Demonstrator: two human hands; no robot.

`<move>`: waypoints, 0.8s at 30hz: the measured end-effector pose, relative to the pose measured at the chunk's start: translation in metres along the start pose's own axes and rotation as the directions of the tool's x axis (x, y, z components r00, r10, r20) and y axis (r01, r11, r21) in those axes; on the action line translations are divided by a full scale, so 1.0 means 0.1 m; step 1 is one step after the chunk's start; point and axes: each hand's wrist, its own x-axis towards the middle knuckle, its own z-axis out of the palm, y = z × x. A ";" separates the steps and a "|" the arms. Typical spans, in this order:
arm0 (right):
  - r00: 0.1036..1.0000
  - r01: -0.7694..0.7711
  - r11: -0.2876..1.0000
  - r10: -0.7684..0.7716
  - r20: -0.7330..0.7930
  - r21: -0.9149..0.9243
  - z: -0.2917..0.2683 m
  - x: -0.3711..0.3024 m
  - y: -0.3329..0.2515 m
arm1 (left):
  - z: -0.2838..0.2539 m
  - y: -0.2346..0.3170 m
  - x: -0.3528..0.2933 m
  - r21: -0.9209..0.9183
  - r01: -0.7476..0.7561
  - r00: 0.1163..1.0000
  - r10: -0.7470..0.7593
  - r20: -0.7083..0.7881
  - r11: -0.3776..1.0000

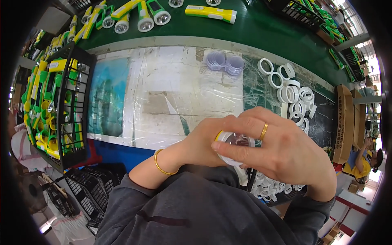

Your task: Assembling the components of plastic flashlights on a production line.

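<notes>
Close to my body, both hands meet on one flashlight (232, 141), its clear lens and white ring end tilted up toward me. My left hand (204, 141) is wrapped round the flashlight's body, most of which it hides; a bit of yellow shows by the thumb. Curled over the white rim, the fingers and thumb of my right hand (273, 143) grip the head end. On the worktable (163, 98) beyond my hands lie clear round lenses (224, 62) in overlapping stacks. White rings (292, 92) are scattered to the right of them.
A black crate (73, 110) full of yellow-green flashlights stands at the left. More flashlights (210, 13) lie on the green surface at the back. Below my right forearm is a bin of white rings (265, 188). A cardboard box (344, 122) borders the table's right side.
</notes>
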 end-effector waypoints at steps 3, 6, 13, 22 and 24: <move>0.987 -0.160 0.986 0.161 0.006 -0.034 -0.06 0.05 -0.01 | 0.08 0.00 -0.02 0.191 0.023 0.993 0.000 -0.119 0.981; 0.882 -0.445 0.841 0.472 0.015 -0.309 0.09 0.04 -0.18 | 0.22 -0.07 -0.03 -0.027 -0.004 0.954 -0.005 -0.301 1.000; 0.955 -0.296 0.942 0.289 -0.061 -0.159 0.06 -0.01 -0.01 | 0.15 -0.01 0.02 0.177 -0.036 0.968 0.078 -0.238 0.984; 0.813 -0.544 0.777 0.582 0.031 -0.318 0.03 0.02 0.02 | 0.13 0.03 0.03 0.074 0.066 0.962 -0.044 -0.269 0.995; 0.910 -0.029 0.998 0.003 -0.415 -0.056 0.08 0.04 0.21 | 0.14 0.00 0.04 0.123 0.068 0.955 -0.028 -0.296 0.990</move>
